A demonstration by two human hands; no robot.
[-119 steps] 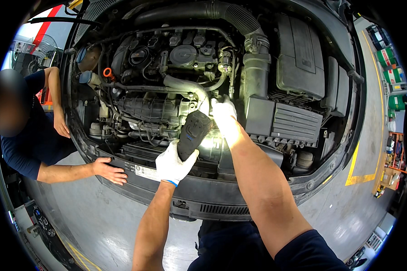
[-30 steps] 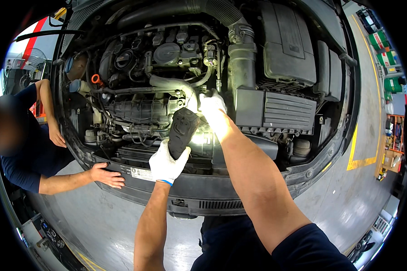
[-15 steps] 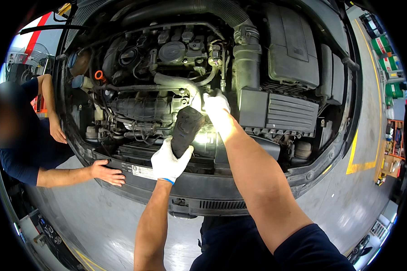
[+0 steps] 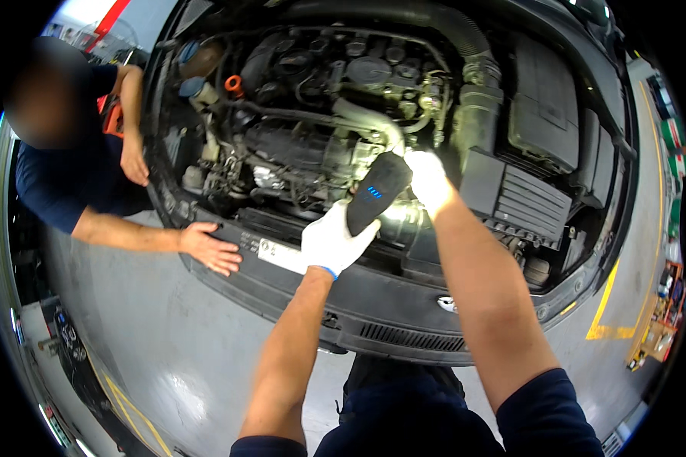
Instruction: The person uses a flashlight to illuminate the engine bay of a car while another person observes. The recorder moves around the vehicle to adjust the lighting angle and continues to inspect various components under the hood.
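Note:
My left hand (image 4: pixel 331 240), in a white glove, grips a black hand lamp (image 4: pixel 375 194) with small blue indicator lights showing, held over the front of the engine. Bright light falls just beside it. My right hand (image 4: pixel 427 177), also white-gloved, reaches in right of the lamp's upper end, near a curved pale hose (image 4: pixel 371 118). Its fingers are bent and washed out by the glare; what they hold is hidden. Around both hands lie the engine (image 4: pixel 368 70), pipes and the ribbed air box (image 4: pixel 530 196).
Another person (image 4: pixel 84 160) leans at the left, one hand (image 4: pixel 209 247) on the car's front edge (image 4: pixel 297 293) and another hand at the side. An orange-handled dipstick (image 4: pixel 234 84) sits in the bay. Shelving with goods (image 4: pixel 655 335) stands at right beside yellow floor lines.
The whole view has shifted, so the engine bay appears further right. The lamp in my left hand has turned, now showing blue lights. My right hand stays in beside it.

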